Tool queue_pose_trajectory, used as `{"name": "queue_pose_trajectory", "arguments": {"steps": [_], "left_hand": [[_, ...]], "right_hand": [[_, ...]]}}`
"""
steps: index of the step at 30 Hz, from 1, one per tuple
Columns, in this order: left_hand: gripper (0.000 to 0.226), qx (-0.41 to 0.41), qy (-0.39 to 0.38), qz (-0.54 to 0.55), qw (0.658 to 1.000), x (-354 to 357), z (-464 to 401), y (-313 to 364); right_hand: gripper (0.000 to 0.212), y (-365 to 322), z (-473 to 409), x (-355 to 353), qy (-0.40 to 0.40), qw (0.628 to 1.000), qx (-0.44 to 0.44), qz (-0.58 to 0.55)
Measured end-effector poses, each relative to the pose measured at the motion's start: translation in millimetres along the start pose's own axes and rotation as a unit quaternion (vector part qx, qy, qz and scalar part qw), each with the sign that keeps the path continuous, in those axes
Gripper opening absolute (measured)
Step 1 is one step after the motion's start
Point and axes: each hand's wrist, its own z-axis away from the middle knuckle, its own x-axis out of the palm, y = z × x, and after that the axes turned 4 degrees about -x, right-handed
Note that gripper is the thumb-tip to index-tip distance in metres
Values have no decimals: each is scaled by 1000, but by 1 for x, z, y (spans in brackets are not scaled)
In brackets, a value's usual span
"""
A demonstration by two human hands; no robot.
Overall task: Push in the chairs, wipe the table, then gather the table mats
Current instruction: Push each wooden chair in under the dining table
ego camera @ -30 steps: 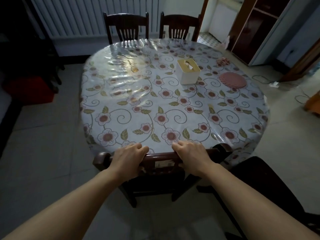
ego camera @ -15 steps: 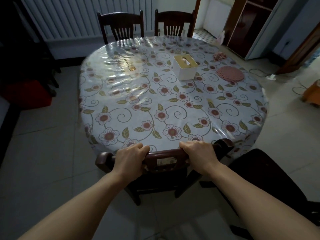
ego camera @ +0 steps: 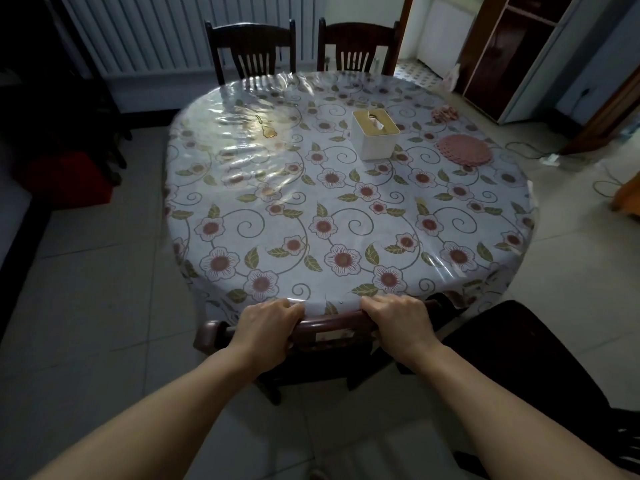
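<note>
The near chair [ego camera: 332,323] is being gripped by its top rail, the left hand [ego camera: 266,327] and right hand [ego camera: 398,323] curled round it at the table [ego camera: 242,188] edge. It is best being pushed squarely, evenly, without snagging the tablecloth [ego camera: 346,209].

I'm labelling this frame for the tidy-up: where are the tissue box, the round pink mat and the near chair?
tissue box [ego camera: 377,145]: head view, white front wall.
round pink mat [ego camera: 463,154]: head view, its middle.
near chair [ego camera: 332,322]: head view, top rail between the hands.
</note>
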Motion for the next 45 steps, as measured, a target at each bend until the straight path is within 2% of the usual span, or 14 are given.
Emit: {"name": "queue_pose_trajectory", "arguments": {"steps": [3,13,17,26,30,35,39,41,45], "left_hand": [[40,6,-4,-9,1000,1,13,-9],[28,19,74,10,997,-12,-5,-46],[32,38,92,-4,995,-14,-17,-51],[52,78,59,-49,994,1,16,-40],[38,66,61,-27,996,3,24,-34],[36,43,50,-22,998,2,27,-26],[41,59,80,-1,995,2,34,-38],[45,62,81,-27,994,1,33,-46],[64,62,102,-30,992,2,24,-54]], "right_hand": [[40,-12,0,-1,2,1000,-14,-8],[42,-16,-44,1,8,1000,-3,-3],[44,-12,-54,1,18,1000,0,26],[37,-31,-14,2,17,999,-25,9],[31,-35,-8,4,31,999,-5,13],[34,-33,-2,9,20,1000,4,22],[33,-41,-1,15,36,999,-3,15],[29,-45,-7,15,44,999,-11,15],[31,-40,-22,15,60,998,-29,15]]}}
